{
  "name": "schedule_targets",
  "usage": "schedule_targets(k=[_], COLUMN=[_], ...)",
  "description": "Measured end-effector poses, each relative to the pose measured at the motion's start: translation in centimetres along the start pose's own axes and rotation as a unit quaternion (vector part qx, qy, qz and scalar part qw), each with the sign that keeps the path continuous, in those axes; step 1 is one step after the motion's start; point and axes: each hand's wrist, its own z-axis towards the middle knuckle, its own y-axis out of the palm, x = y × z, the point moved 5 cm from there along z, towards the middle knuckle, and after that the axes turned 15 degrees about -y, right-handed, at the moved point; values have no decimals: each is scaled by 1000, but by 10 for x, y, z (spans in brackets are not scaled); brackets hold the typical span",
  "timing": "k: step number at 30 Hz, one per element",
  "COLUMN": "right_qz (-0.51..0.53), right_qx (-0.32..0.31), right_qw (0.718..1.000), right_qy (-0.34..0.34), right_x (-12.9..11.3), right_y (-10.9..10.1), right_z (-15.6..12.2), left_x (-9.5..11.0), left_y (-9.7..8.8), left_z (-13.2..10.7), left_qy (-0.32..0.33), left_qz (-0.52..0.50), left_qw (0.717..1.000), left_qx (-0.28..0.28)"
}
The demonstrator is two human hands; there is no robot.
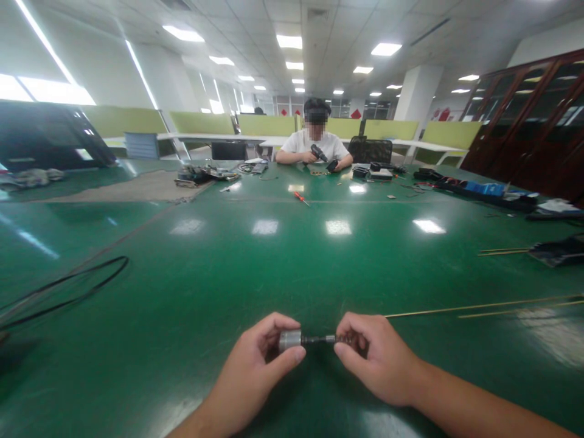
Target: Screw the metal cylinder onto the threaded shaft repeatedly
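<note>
Just above the green table, my left hand [258, 365] is closed around a short silver metal cylinder [290, 340], thumb in front and fingers behind. A thin dark shaft [314, 340] runs from the cylinder's right end, with a lighter collar further along. My right hand [381, 359] pinches the shaft's far end, where a dark coiled or ribbed piece [343, 339] shows between thumb and fingers. The part lies level between both hands. My fingers hide its right tip, and its exact kind is unclear.
Thin brass-coloured rods [429, 308] lie right of my right hand. A black cable loop [91, 267] is at left, an orange screwdriver [300, 198] further ahead. Across the green table [219, 261], a person [314, 143] holds a dark power drill [319, 152]. Electronic parts [201, 174] are piled at the back.
</note>
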Motion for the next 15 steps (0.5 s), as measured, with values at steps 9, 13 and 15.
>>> schedule_targets(k=[9,13,15], right_qz=[76,80,69], right_qx=[91,33,24], right_qw=[993,996,997], right_qy=[-24,6,6], right_x=[8,16,16], right_y=[-12,-5,-3], right_z=[-2,0,0], left_x=[1,6,12], left_y=[-4,-12,-23], left_z=[2,5,3], left_qy=[31,60,49], left_qz=[-64,-61,-43], left_qw=[997,996,996], left_qx=[5,34,57])
